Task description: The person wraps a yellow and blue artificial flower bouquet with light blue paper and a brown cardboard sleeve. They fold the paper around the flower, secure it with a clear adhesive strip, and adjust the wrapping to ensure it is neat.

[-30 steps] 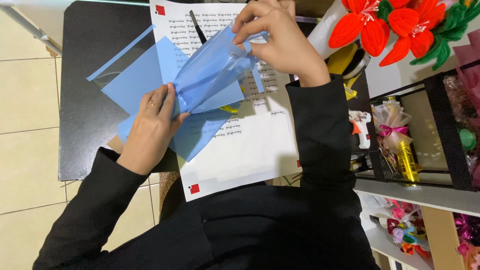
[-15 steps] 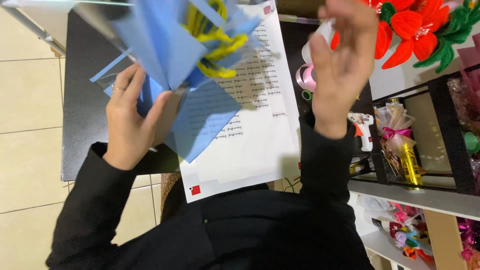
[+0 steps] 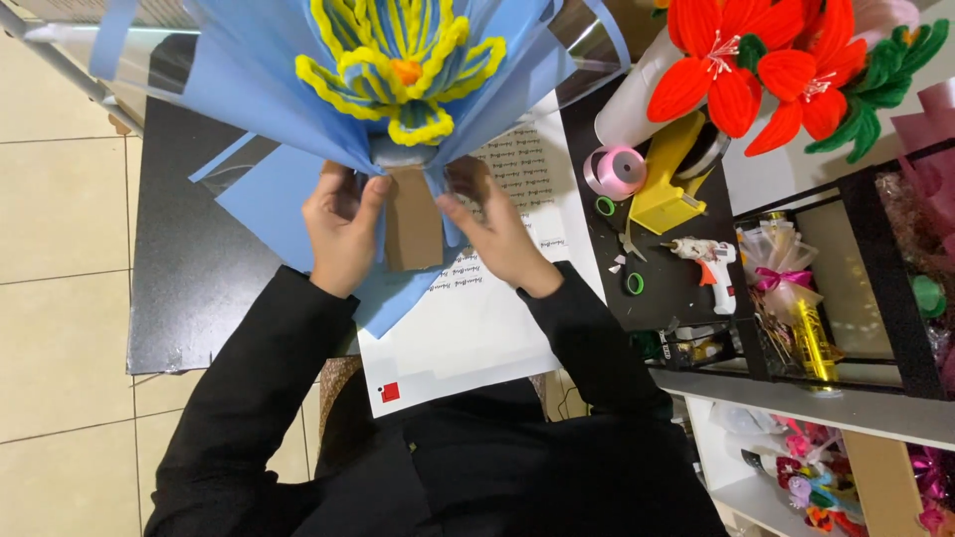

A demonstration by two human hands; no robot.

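Both hands gripped the bouquet's brown stem wrap point(image 3: 412, 221), the left hand point(image 3: 341, 231) beside it on one side, the right hand point(image 3: 494, 237) opposite. Above it, blue wrapping paper point(image 3: 249, 85) flared around a yellow pipe-cleaner flower point(image 3: 396, 62) with an orange centre.

Beige tiled floor point(image 3: 60, 328), black table point(image 3: 189, 288), white shelf unit point(image 3: 816, 403) at right

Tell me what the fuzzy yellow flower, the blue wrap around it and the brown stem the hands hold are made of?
The fuzzy yellow flower looks like bent pipe cleaners: soft, bristly loops around an orange middle. The blue wrap seems to be thin matte paper or plastic sheet, folding in crisp edges. The brown stem, gripped by the left hand and right hand, looks like dull brown paper or cardboard, though that is uncertain.
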